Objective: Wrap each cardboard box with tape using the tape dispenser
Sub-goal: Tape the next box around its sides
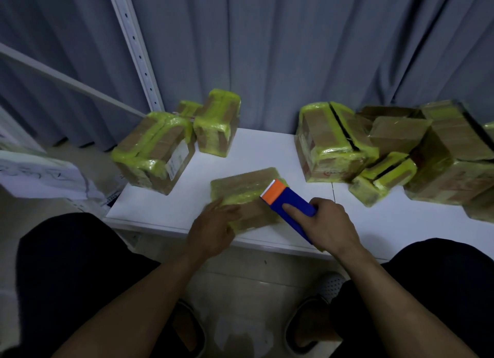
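Flat brown cardboard box (247,194), partly wound in yellow-green tape, lies near the front edge of the white table (254,149), between the two hands. Left hand (213,229): fingers straight and spread, pressing flat on the box's near left corner; holds nothing. Right hand (327,225): curled round the blue plastic tape dispenser (296,198), index finger laid straight along its top face. The dispenser's orange toothed head sits over the box's right end; whether it touches the box surface cannot be told. Left rear of table: three taped boxes (155,154) close together. Right rear: a larger heap of taped boxes (334,143), some leaning on one another. Grey-blue curtain (294,50) hangs behind; white perforated metal upright (133,42) at left.
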The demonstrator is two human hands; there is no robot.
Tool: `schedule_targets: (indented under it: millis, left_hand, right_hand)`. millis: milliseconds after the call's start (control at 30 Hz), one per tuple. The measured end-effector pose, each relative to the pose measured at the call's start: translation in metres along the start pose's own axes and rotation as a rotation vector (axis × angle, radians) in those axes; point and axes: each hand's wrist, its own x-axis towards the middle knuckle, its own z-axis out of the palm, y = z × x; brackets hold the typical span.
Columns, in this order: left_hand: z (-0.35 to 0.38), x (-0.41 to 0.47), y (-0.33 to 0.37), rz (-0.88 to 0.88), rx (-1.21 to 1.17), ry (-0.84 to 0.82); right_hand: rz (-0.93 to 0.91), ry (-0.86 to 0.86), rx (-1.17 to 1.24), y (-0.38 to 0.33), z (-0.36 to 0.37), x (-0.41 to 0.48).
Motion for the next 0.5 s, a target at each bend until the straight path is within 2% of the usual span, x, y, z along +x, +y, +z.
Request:
schedule_targets:
  millis: [167, 233, 300, 400, 467, 500]
  left_hand:
    - [-0.024, 0.013, -0.006, -0.203, 0.28, 0.118]
    - [-0.025, 0.014, 0.001, -0.161, 0.268, 0.227]
    - [-0.02, 0.015, 0.019, -0.076, 0.176, 0.243]
    - [0.003, 0.018, 0.048, 0.028, 0.157, 0.014]
    - [0.022, 0.019, 0.058, -0.051, 0.19, -0.2]
    - [0.031, 0.018, 0.058, -0.072, 0.218, -0.245]
  right_hand:
    - [0.001, 0.009, -0.018, 0.007, 0.0, 0.0]
    - [0.002, -0.01, -0.023, 0.01, 0.003, 0.001]
    - [0.008, -0.016, -0.022, 0.012, 0.007, 0.002]
    - [0.025, -0.023, -0.01, 0.014, 0.01, 0.005]
    - [0.037, -0.019, -0.014, 0.016, 0.009, 0.007]
    - [0.045, -0.017, -0.019, 0.018, 0.009, 0.008]
